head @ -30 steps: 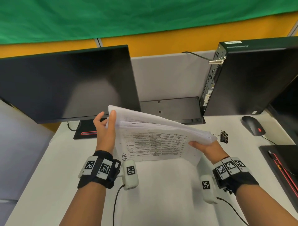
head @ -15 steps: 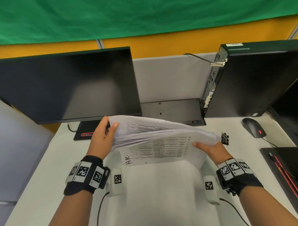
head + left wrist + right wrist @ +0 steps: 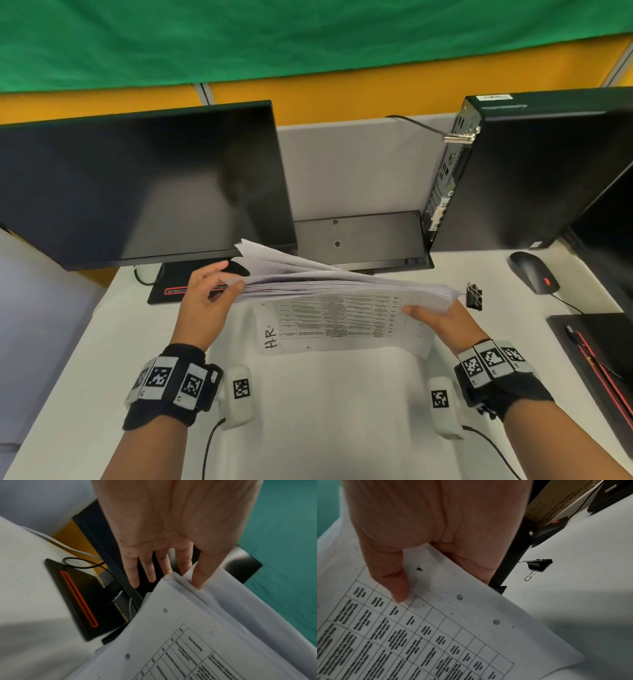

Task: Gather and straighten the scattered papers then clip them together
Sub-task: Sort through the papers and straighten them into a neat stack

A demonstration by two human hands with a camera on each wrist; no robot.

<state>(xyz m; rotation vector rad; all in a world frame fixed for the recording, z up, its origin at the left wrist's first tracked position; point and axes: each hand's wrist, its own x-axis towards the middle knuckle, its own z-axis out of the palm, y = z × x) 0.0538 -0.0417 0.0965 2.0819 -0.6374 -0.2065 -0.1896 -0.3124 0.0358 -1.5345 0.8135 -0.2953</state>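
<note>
- Papers [image 3: 342,291] are hanging above the desk [image 3: 325,411], printed tables facing down, "H.R" handwritten on one corner.
- Right hand [image 3: 442,320] is pinching their right edge, thumb underneath.
- Left hand [image 3: 205,301] is touching the left edge, fingers spread.
- Binder clip [image 3: 474,296] is lying just right of the papers.

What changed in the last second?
The stack tipped from steeply raised to nearly flat, its left edge coming down. The left hand dropped with it, fingers now straighter at that edge. The right hand still grips the right edge. Clip and mouse stayed put.
</note>
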